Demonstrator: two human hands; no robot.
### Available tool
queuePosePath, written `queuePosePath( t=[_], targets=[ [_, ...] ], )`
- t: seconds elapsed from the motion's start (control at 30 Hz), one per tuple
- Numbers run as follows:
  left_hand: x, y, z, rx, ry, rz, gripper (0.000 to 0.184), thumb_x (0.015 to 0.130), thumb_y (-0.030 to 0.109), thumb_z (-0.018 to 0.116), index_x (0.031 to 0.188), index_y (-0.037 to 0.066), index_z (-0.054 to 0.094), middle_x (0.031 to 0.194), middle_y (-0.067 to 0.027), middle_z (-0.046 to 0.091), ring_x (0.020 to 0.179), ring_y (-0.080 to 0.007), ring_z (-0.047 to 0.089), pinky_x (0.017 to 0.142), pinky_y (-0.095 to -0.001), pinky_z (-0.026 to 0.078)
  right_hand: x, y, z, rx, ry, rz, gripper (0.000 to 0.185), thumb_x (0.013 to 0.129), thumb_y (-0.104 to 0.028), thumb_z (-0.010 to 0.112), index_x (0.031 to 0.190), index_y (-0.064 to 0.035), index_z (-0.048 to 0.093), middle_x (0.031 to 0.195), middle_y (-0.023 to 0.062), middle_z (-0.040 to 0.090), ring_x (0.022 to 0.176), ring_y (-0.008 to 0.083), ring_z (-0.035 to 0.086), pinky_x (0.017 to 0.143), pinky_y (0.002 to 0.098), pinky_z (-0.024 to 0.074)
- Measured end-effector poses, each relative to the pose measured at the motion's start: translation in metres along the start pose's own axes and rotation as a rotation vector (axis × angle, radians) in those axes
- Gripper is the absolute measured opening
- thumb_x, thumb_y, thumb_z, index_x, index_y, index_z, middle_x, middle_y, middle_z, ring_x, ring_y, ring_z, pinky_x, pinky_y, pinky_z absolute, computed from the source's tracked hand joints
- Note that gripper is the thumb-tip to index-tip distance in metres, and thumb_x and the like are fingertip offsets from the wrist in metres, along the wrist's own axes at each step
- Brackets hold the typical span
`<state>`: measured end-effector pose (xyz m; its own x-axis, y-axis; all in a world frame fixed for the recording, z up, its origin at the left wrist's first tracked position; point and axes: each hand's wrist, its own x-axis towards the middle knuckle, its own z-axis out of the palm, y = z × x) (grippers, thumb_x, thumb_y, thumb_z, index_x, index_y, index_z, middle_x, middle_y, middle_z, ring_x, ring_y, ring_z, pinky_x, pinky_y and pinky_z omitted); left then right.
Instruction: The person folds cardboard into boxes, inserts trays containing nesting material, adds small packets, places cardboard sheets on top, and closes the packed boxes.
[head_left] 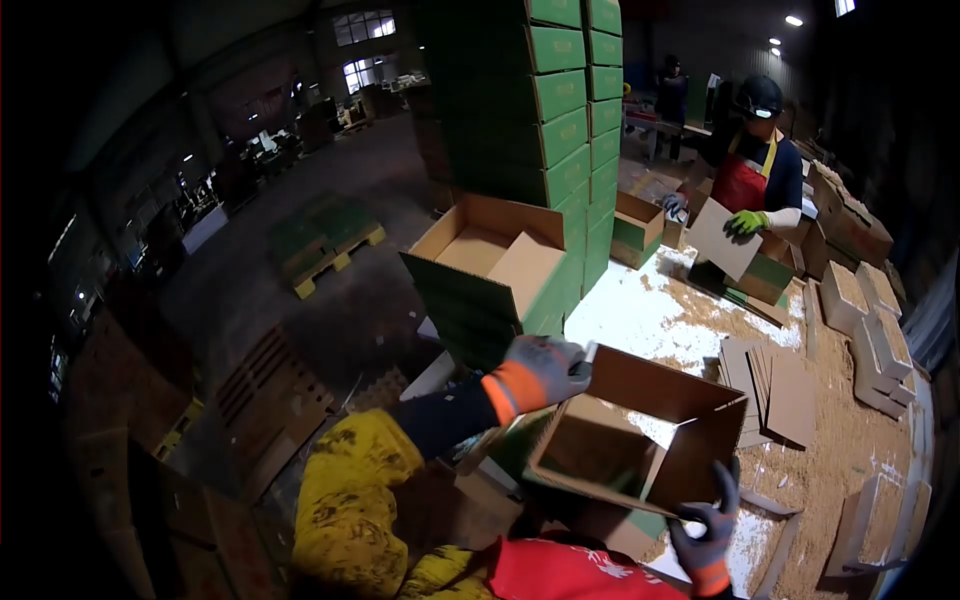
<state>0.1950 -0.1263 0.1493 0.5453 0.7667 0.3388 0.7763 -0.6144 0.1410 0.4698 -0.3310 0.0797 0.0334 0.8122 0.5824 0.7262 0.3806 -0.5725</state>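
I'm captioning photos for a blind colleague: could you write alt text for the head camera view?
A person's gloved left hand and right hand hold opposite corners of an open cardboard box at a worn worktable. Beyond, green boxes stand in a tall stack, and a co-worker in a red apron holds a cardboard sheet.

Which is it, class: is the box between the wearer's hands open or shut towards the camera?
Open: no lid closes the box on that side, and its inner walls show.
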Motion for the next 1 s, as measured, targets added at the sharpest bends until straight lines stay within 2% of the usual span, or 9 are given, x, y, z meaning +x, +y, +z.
queuePosePath(
  t=[0.23,0.3,0.37,0.43,0.6,0.7,0.8,0.9,1.0],
  targets=[
    [-0.044,0.050,0.124,-0.158,-0.281,0.283,0.030,0.080,0.039,0.056,0.080,0.009,0.063,0.082,-0.0117,0.066,0.076,-0.0298,0.063,0.069,-0.0427,0.048,0.034,-0.019,-0.002,0.267,-0.749,-0.080,0.027,0.069,-0.008,0.070,0.095,-0.0070,0.063,0.125,0.0172,0.054,0.120,0.0328,0.049,0.100,0.0391,0.0397],
    [-0.034,0.043,0.151,-0.335,-0.744,0.266,0.035,0.084,0.042,0.054,0.091,0.009,0.065,0.091,-0.0143,0.066,0.081,-0.0291,0.062,0.072,-0.0408,0.048,0.028,0.016,0.040,0.732,-0.957,0.244,0.030,0.076,-0.011,0.064,0.106,-0.0093,0.061,0.125,0.0129,0.055,0.118,0.0277,0.051,0.098,0.0367,0.0419],
    [-0.028,-0.020,0.246,-0.998,-0.872,0.272,0.043,0.091,0.046,0.045,0.105,0.010,0.064,0.088,-0.0080,0.064,0.075,-0.0154,0.059,0.073,-0.0301,0.047,0.012,0.038,0.067,0.293,-0.876,0.073,0.035,0.076,-0.008,0.059,0.111,-0.0101,0.060,0.122,0.0124,0.057,0.111,0.0298,0.055,0.094,0.0371,0.0445],
    [-0.021,-0.024,0.178,-1.354,-0.878,0.023,0.044,0.094,0.046,0.042,0.105,0.008,0.062,0.085,-0.0027,0.062,0.072,-0.0099,0.056,0.070,-0.0265,0.046,-0.009,0.051,0.079,-0.060,-0.799,-0.132,0.038,0.074,-0.006,0.059,0.112,-0.0081,0.059,0.117,0.0149,0.059,0.106,0.0346,0.057,0.092,0.0371,0.0461],
    [-0.101,0.002,0.091,-1.515,-0.655,0.150,0.050,0.098,0.044,0.038,0.123,0.003,0.051,0.124,-0.0088,0.051,0.110,-0.0165,0.051,0.096,-0.0316,0.041,0.014,0.040,0.063,0.170,-0.677,0.136,0.044,0.073,-0.005,0.054,0.117,-0.0110,0.056,0.120,0.0140,0.057,0.109,0.0341,0.054,0.092,0.0384,0.0456],
    [-0.129,0.001,0.090,-1.656,-0.306,-0.087,0.034,0.099,0.023,0.040,0.110,-0.003,0.058,0.109,-0.0101,0.062,0.105,-0.0210,0.057,0.093,-0.0323,0.042,0.019,0.032,0.067,0.093,-0.690,0.114,0.044,0.073,-0.004,0.052,0.116,-0.0102,0.057,0.119,0.0148,0.057,0.109,0.0352,0.054,0.093,0.0394,0.0452],
    [-0.122,0.031,0.114,-1.437,0.524,-0.484,0.026,0.094,0.012,0.041,0.104,-0.002,0.060,0.105,-0.0116,0.064,0.100,-0.0248,0.060,0.091,-0.0339,0.044,0.006,0.052,0.082,0.187,-0.554,0.077,0.037,0.075,-0.006,0.054,0.112,-0.0074,0.060,0.116,0.0152,0.059,0.107,0.0330,0.057,0.092,0.0384,0.0457],
    [-0.056,0.013,0.116,-0.514,0.622,-0.257,0.024,0.089,0.009,0.049,0.109,0.001,0.058,0.109,-0.0180,0.058,0.105,-0.0374,0.052,0.094,-0.0425,0.040,0.001,0.069,0.079,0.520,-0.443,0.173,0.028,0.078,-0.009,0.055,0.105,-0.0033,0.062,0.111,0.0139,0.062,0.106,0.0279,0.059,0.091,0.0360,0.0461],
    [-0.042,0.008,0.170,-0.315,0.368,-0.345,0.049,0.089,0.026,0.053,0.133,0.007,0.042,0.115,-0.0188,0.055,0.103,-0.0370,0.053,0.088,-0.0446,0.042,0.006,0.068,0.065,0.733,-0.143,0.654,0.022,0.086,-0.009,0.049,0.101,0.0007,0.063,0.108,0.0130,0.063,0.086,0.0200,0.063,0.079,0.0293,0.0501]
  ],
)
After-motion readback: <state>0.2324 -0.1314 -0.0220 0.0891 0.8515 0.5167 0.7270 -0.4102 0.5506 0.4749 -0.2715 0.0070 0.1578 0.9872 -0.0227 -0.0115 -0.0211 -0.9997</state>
